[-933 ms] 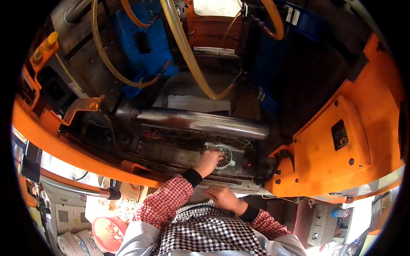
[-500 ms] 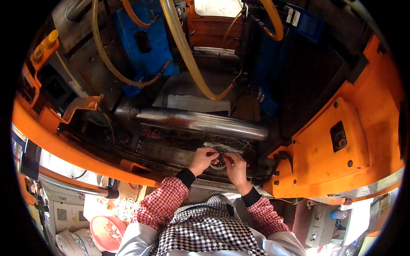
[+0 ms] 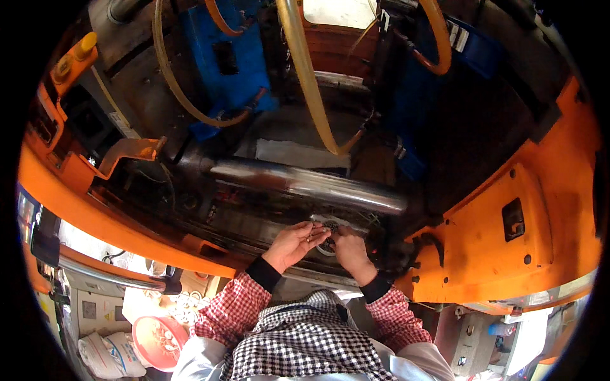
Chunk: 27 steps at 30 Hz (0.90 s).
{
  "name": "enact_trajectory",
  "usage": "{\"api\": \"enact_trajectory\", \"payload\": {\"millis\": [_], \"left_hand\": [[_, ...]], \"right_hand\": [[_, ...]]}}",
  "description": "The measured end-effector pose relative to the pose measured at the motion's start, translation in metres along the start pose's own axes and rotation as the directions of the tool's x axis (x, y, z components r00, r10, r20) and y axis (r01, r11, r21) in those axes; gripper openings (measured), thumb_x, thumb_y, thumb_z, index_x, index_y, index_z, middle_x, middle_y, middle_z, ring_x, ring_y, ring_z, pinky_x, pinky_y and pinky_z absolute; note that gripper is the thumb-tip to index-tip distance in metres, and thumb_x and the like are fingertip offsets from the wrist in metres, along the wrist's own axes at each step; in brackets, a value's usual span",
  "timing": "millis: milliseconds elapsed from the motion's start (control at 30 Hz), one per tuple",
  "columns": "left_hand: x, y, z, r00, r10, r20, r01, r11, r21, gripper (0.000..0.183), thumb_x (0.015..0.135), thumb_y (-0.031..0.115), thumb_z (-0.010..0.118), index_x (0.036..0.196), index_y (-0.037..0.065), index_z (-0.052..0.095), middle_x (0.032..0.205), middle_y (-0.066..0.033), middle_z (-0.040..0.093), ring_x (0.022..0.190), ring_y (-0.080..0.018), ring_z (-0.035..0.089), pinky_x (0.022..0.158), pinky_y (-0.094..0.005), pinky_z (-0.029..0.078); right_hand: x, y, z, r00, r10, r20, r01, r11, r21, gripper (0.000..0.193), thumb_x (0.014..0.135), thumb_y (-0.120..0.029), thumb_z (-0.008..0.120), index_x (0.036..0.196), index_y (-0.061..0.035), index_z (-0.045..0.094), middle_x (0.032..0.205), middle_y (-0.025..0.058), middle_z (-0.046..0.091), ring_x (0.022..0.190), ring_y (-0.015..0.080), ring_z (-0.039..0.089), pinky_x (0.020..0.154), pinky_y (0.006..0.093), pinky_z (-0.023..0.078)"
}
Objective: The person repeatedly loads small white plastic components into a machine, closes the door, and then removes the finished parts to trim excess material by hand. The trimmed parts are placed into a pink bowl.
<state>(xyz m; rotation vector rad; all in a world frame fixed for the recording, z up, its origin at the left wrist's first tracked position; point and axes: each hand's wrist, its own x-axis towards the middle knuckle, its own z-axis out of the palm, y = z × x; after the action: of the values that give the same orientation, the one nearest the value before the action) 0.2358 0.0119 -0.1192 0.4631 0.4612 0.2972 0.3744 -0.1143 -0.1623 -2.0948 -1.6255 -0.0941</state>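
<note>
A small round pale container (image 3: 325,250) of tiny dark pieces stands on the machine ledge in front of me, partly covered by my hands. Beside its left rim, my left hand (image 3: 291,246) is turned palm up with its fingers stretched to the right; whether a tiny piece lies on the fingertips is too small to tell. On the container's right side my right hand (image 3: 353,255) has its fingers curled together over the dark pieces. Whatever those fingertips pinch is hidden.
A thick shiny metal bar (image 3: 311,184) crosses just beyond my hands. Yellowish hoses (image 3: 308,82) hang above it. Orange machine panels (image 3: 495,235) flank both sides. At lower left are a pink basin (image 3: 159,343) with pale parts and white sacks (image 3: 111,355).
My left hand has gone from a pinch to stretched fingers with the palm up. My right hand's fingers have curled down over the container. The view has shifted slightly.
</note>
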Motion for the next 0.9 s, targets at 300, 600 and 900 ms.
{"api": "enact_trajectory", "payload": {"millis": [300,600,900], "left_hand": [[-0.014,0.004,-0.004,0.995,0.010,-0.100,-0.011,1.000,-0.005,0.014,0.093,0.015,0.057,0.093,0.002,0.062,0.092,-0.0067,0.063,0.085,-0.0175,0.060,0.077,-0.0307,0.050],[-0.020,0.024,-0.001,0.986,0.077,-0.150,-0.071,0.997,0.043,0.014,0.091,0.015,0.060,0.093,0.001,0.062,0.088,-0.0059,0.061,0.081,-0.0164,0.056,0.075,-0.0290,0.048],[-0.022,0.028,-0.002,0.970,0.171,-0.171,-0.159,0.984,0.082,0.013,0.091,0.015,0.061,0.092,0.003,0.064,0.090,-0.0051,0.062,0.079,-0.0149,0.055,0.074,-0.0286,0.048]], "right_hand": [[0.008,-0.002,0.004,0.966,-0.175,-0.190,0.148,0.978,-0.149,0.010,0.075,-0.010,0.057,0.082,-0.0037,0.062,0.090,0.0139,0.059,0.083,0.0280,0.063,0.061,0.0372,0.054],[0.012,-0.014,-0.014,0.976,-0.145,-0.166,0.155,0.987,0.049,0.007,0.082,-0.004,0.053,0.089,-0.0020,0.052,0.087,0.0194,0.058,0.078,0.0358,0.061,0.063,0.0431,0.052],[0.051,-0.020,-0.018,0.936,0.164,-0.311,0.055,0.806,0.589,0.004,0.084,0.000,0.064,0.087,0.0029,0.062,0.086,0.0095,0.065,0.080,0.0157,0.066,0.069,0.0265,0.052]]}}
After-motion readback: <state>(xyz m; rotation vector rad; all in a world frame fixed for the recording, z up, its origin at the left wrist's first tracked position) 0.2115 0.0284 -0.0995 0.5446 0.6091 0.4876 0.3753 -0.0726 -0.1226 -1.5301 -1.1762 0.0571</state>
